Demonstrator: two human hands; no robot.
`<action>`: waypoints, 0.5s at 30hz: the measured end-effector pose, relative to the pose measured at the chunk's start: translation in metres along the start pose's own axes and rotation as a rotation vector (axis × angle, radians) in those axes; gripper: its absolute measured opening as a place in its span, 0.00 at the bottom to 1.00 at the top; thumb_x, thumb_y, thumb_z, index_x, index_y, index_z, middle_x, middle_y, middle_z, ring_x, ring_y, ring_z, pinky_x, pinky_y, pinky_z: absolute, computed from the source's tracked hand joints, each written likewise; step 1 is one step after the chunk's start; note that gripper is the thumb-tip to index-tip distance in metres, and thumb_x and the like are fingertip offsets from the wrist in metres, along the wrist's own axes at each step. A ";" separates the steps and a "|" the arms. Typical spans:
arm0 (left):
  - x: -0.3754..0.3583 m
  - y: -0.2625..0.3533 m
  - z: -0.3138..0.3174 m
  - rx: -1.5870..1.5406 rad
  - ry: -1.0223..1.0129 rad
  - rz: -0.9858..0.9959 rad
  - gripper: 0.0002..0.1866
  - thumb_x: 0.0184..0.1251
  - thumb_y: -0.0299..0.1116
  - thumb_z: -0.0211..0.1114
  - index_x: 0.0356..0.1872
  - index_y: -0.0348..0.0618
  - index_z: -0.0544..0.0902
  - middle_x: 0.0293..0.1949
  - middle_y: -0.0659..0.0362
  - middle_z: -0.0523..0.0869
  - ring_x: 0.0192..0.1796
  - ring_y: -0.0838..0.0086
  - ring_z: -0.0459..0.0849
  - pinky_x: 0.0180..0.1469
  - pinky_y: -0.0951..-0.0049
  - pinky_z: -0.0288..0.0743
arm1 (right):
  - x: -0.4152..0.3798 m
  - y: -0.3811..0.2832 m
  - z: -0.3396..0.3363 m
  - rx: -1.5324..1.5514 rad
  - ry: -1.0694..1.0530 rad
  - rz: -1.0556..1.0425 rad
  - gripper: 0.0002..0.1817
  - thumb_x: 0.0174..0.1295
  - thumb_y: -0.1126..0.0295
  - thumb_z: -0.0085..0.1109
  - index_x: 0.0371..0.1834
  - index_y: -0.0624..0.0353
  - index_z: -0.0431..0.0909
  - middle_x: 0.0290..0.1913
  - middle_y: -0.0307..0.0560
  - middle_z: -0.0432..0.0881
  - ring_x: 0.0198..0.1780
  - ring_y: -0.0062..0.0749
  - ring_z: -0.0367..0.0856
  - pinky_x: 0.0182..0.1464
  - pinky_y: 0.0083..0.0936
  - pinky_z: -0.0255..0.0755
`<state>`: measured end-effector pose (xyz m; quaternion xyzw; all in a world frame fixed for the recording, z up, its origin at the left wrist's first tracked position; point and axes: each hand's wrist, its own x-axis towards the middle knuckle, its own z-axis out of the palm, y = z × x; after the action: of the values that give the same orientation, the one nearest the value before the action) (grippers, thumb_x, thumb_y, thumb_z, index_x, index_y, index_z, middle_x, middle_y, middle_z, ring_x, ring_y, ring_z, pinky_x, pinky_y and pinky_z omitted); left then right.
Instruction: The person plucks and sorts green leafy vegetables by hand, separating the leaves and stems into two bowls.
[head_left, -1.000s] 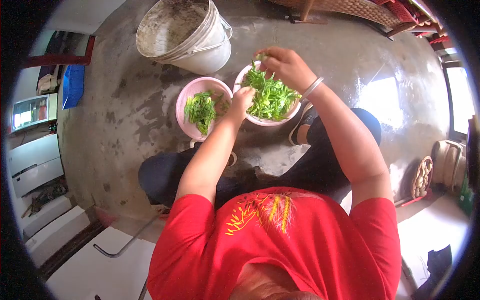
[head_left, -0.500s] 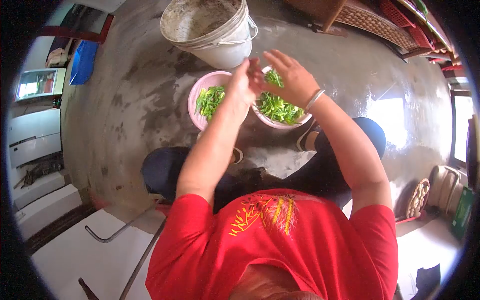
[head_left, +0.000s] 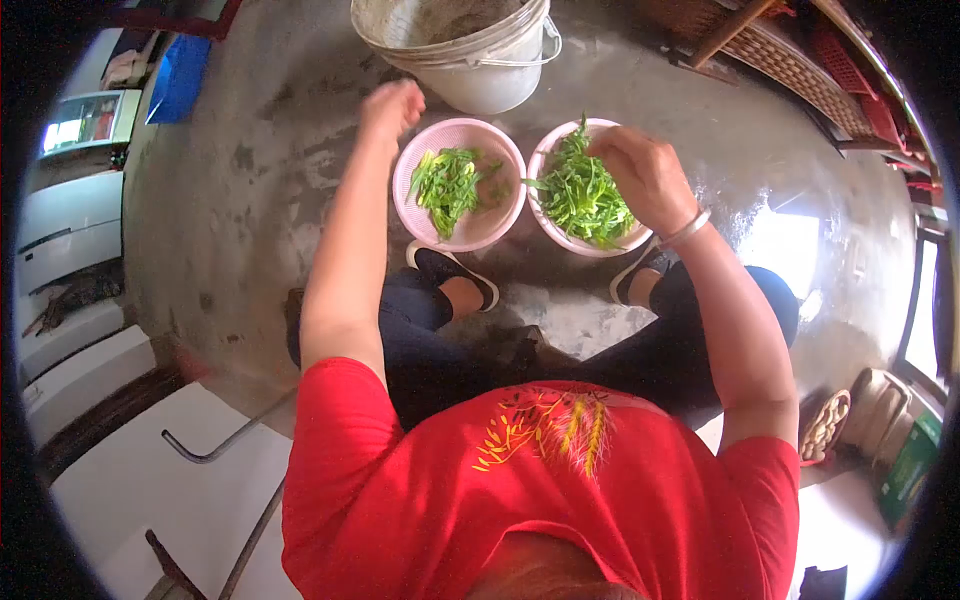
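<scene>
My left hand [head_left: 394, 108], slightly blurred, is closed in a fist beside the lower left side of a dirty white bucket [head_left: 490, 82]. Whatever may be inside that fist is hidden. My right hand [head_left: 648, 178], with a bangle at the wrist, reaches over the right basin [head_left: 640, 241]. Its fingers are drawn together at the upper edge of a heap of chopped leafy greens [head_left: 583, 195]; what they pinch does not show. To the left stands a pink perforated basket [head_left: 513, 190] with a smaller pile of cut greens [head_left: 446, 188].
The wet concrete floor [head_left: 250, 220] reflects light on the right. My shoes [head_left: 440, 268] stand just behind the basket and basin. Woven furniture [head_left: 765, 70] is at the upper right. A bent metal rod [head_left: 215, 450] lies over a white surface at lower left.
My hands were together above the gap between the basket and basin. The left has moved out to the left and closed; the right has come down to the greens with its fingers drawn together.
</scene>
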<state>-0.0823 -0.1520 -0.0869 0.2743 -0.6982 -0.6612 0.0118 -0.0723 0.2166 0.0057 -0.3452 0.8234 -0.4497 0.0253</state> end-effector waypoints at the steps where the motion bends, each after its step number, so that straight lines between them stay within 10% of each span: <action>1: 0.001 -0.034 -0.007 0.079 -0.059 -0.073 0.08 0.63 0.36 0.57 0.33 0.43 0.79 0.27 0.62 0.81 0.27 0.80 0.77 0.29 0.80 0.71 | -0.001 0.000 0.002 0.010 -0.002 -0.009 0.10 0.54 0.76 0.48 0.35 0.59 0.79 0.30 0.55 0.80 0.32 0.51 0.79 0.39 0.37 0.72; 4: 0.032 -0.160 -0.029 0.734 -0.093 -0.328 0.07 0.55 0.34 0.58 0.25 0.45 0.82 0.17 0.64 0.78 0.19 0.81 0.74 0.22 0.77 0.66 | -0.002 -0.010 0.001 0.030 -0.071 0.107 0.09 0.53 0.77 0.49 0.34 0.61 0.79 0.31 0.55 0.79 0.33 0.49 0.79 0.41 0.35 0.71; 5: 0.027 -0.194 -0.034 0.437 -0.113 -0.380 0.10 0.53 0.36 0.56 0.22 0.44 0.82 0.16 0.62 0.78 0.18 0.78 0.75 0.22 0.74 0.68 | -0.003 -0.010 0.001 0.023 -0.090 0.161 0.09 0.53 0.77 0.49 0.34 0.62 0.79 0.31 0.55 0.79 0.34 0.48 0.79 0.41 0.35 0.71; 9: 0.018 -0.267 -0.016 0.794 -0.038 0.276 0.10 0.54 0.38 0.58 0.24 0.48 0.85 0.24 0.55 0.84 0.29 0.60 0.83 0.34 0.64 0.75 | -0.002 -0.012 0.002 0.017 -0.153 0.217 0.09 0.53 0.78 0.49 0.36 0.61 0.79 0.30 0.54 0.79 0.33 0.46 0.80 0.39 0.33 0.72; 15: 0.015 -0.220 0.047 1.053 -0.033 -0.097 0.12 0.56 0.34 0.55 0.38 0.47 0.83 0.37 0.50 0.83 0.42 0.55 0.81 0.46 0.62 0.73 | 0.004 -0.011 0.003 -0.010 -0.223 0.266 0.08 0.54 0.77 0.51 0.35 0.60 0.78 0.30 0.52 0.79 0.31 0.46 0.80 0.34 0.33 0.73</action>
<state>-0.0316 -0.1096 -0.3020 0.2647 -0.9223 -0.2251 -0.1693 -0.0687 0.2081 0.0130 -0.2808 0.8562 -0.3973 0.1741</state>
